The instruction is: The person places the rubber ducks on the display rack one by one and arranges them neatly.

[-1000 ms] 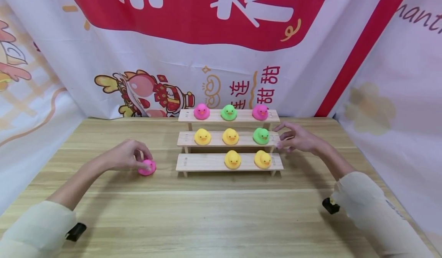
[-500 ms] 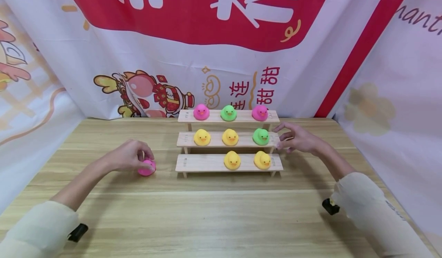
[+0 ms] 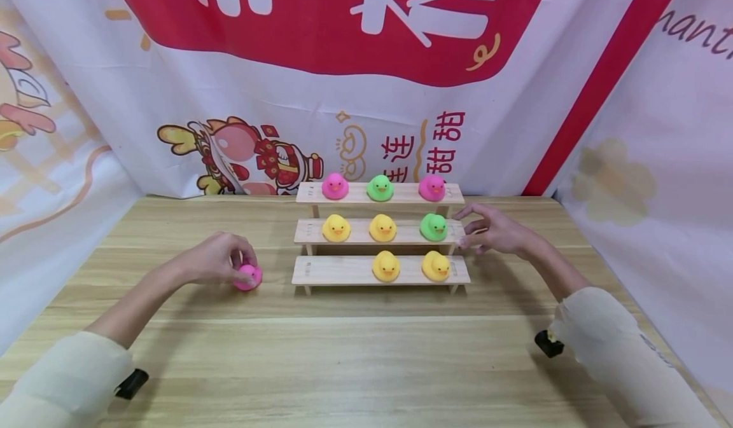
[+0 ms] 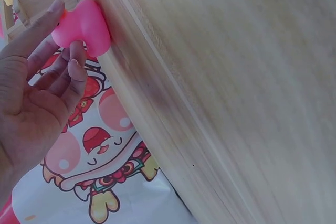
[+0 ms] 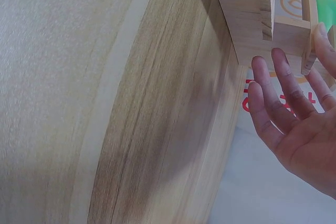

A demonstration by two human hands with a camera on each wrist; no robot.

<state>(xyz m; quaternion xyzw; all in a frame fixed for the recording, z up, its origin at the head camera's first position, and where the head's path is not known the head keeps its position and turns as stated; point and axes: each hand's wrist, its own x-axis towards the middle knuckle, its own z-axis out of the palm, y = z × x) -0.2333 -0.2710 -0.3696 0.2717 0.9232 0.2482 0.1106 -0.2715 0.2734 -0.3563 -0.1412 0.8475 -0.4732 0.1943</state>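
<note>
My left hand pinches a pink rubber duck between thumb and fingers, left of a three-tier wooden stand. Whether the duck touches the table cannot be told. At the stand's right end, my right hand holds the end of the middle board, thumb in front and index finger behind; the other fingers are loosely bent. On the bottom board two yellow ducks sit at the middle and right, with bare wood at the left. Two yellow ducks and a green duck line the middle board.
Along the top board stand a pink duck, a green duck and another pink duck. Behind the wooden table hangs a printed cloth, with cloth at both sides too.
The left hand and its pink duck have shifted very slightly right, towards the stand. The right hand and the ducks on the stand have kept their places.
</note>
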